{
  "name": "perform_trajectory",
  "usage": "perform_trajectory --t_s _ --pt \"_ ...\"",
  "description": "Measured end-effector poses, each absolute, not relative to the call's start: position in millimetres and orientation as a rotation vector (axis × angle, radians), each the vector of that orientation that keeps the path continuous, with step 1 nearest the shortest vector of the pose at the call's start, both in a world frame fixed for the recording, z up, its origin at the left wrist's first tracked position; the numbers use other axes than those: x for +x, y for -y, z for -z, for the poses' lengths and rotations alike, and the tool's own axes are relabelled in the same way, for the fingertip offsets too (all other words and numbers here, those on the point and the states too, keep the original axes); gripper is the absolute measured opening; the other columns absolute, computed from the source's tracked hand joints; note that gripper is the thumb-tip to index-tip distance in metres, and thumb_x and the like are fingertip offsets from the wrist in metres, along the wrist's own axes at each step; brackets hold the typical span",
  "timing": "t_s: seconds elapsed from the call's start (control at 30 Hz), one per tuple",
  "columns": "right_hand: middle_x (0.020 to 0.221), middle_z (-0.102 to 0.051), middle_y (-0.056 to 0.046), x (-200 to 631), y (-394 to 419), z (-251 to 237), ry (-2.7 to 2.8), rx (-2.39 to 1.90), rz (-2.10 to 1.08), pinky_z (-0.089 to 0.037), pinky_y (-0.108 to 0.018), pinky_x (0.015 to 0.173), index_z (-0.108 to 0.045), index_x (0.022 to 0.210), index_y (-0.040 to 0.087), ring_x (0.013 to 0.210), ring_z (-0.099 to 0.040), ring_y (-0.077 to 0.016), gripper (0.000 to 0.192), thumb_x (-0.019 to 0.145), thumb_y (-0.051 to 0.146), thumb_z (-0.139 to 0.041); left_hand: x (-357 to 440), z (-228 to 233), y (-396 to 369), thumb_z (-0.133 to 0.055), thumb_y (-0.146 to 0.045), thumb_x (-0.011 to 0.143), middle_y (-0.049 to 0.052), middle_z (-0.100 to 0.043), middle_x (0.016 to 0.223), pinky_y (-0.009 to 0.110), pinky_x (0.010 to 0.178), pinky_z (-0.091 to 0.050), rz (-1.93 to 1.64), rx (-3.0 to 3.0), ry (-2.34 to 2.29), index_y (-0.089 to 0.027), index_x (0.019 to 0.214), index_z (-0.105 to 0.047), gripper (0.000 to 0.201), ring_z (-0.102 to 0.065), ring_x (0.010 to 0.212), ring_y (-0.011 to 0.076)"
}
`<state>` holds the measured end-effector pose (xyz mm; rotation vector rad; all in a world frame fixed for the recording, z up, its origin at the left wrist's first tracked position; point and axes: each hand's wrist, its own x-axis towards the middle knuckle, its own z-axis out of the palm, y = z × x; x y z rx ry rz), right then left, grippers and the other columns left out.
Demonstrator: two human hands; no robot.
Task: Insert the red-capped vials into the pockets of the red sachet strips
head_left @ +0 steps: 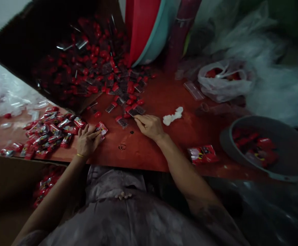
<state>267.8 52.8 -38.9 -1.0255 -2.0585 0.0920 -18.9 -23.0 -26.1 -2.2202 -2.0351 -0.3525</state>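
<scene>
My left hand [86,140] is closed on a small red printed packet [102,128], low over the red tabletop. Beside that hand lies a heap of filled red packets [50,130]. My right hand [150,127] reaches to the near edge of a loose pile of small clear cases with red tops [120,90]. Its thumb and finger pinch the end of one small clear case [136,111] with dark contents. One more such case [121,122] rests just left of those fingers.
A tipped cardboard box [31,75] spills the pile onto the table. Red and teal basins [151,37] stand behind. To the right are crumpled white tissue [173,116], flat red packets [203,154], a grey basin [227,136] and a plastic bag [220,89]. Another carton [8,181] sits below, left.
</scene>
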Motion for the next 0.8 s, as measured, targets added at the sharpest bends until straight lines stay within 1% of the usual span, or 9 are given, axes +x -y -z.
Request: perform_trajectory --t_s 0.07,0.13,0.2,0.33,0.47,0.57,0.7,0.8 --pt "0.078 -0.072 -0.005 267.7 -53.2 42.1 2.027 -1.042 -0.093 -0.046 -0.026 0.066 -0.067 0.092 0.017 0.066 -0.064 -0.0156 0.023 0.088 0.022 -0.045 -14.1 20.1 20.1 -0.049 -0.044 0.082 0.007 -0.06 0.122 0.05 0.106 -0.018 0.31 -2.222 2.086 -0.024 0.111 -0.063 0.038 -0.038 0.127 0.0308" --pt "0.077 -0.072 -0.006 266.3 -53.6 45.3 2.013 -1.045 -0.12 -0.048 -0.027 0.066 -0.068 0.091 0.016 0.067 -0.065 -0.0164 0.022 0.087 0.022 -0.047 -9.7 16.0 17.2 -0.048 -0.041 0.083 0.009 -0.055 0.128 0.051 0.104 -0.021 0.252 -2.235 2.153 -0.022 0.12 -0.057 0.043 -0.037 0.128 0.0319" --pt "0.078 -0.072 -0.007 264.0 -54.0 47.7 2.014 -1.036 -0.16 -0.049 -0.027 0.067 -0.068 0.09 0.016 0.068 -0.066 -0.0173 0.021 0.086 0.021 -0.048 -7.3 15.3 15.4 -0.045 -0.039 0.085 0.009 -0.052 0.132 0.053 0.103 -0.022 0.187 -2.257 2.2 -0.023 0.122 -0.055 0.042 -0.035 0.128 0.0324" --pt "0.08 -0.073 -0.007 260.1 -55.4 48.7 2.024 -1.026 -0.163 -0.052 -0.028 0.067 -0.068 0.089 0.016 0.069 -0.068 -0.018 0.021 0.086 0.02 -0.048 -8.8 22.5 16.1 -0.045 -0.039 0.086 0.005 -0.053 0.13 0.052 0.104 -0.022 0.241 -2.274 2.221 -0.028 0.116 -0.06 0.036 -0.035 0.129 0.0305" --pt "0.079 -0.073 -0.007 259.2 -57.2 47.3 2.008 -1.0 -0.102 -0.053 -0.027 0.065 -0.068 0.09 0.015 0.067 -0.068 -0.0175 0.02 0.085 0.018 -0.049 -10.8 32.5 18.6 -0.043 -0.036 0.087 0.004 -0.054 0.129 0.051 0.105 -0.022 0.422 -2.257 2.24 -0.027 0.116 -0.06 0.034 -0.036 0.129 0.028" --pt "0.078 -0.073 -0.006 259.6 -58.3 49.6 2.006 -1.005 -0.105 -0.054 -0.027 0.065 -0.068 0.092 0.017 0.067 -0.068 -0.0166 0.02 0.084 0.017 -0.05 -10.9 37.5 18.0 -0.043 -0.034 0.087 0.005 -0.055 0.128 0.051 0.105 -0.022 0.541 -2.235 2.256 -0.028 0.115 -0.06 0.033 -0.036 0.129 0.0266" --pt "0.078 -0.073 -0.005 259.4 -59.4 53.7 2.01 -1.023 -0.111 -0.055 -0.027 0.064 -0.068 0.093 0.018 0.066 -0.068 -0.0165 0.019 0.083 0.017 -0.051 -15.0 40.6 14.7 -0.047 -0.03 0.085 0.004 -0.058 0.124 0.053 0.102 -0.025 0.643 -2.26 2.312 -0.028 0.107 -0.065 0.029 -0.038 0.128 0.0285" --pt "0.074 -0.073 -0.005 251.0 -54.3 46.1 2.025 -1.043 -0.1 -0.054 -0.027 0.062 -0.068 0.092 0.018 0.062 -0.067 -0.0164 0.018 0.082 0.017 -0.053 -22.3 38.0 13.7 -0.05 -0.029 0.083 0.004 -0.06 0.122 0.055 0.101 -0.025 0.757 -2.253 2.313 -0.029 0.103 -0.067 0.026 -0.039 0.127 0.0296"
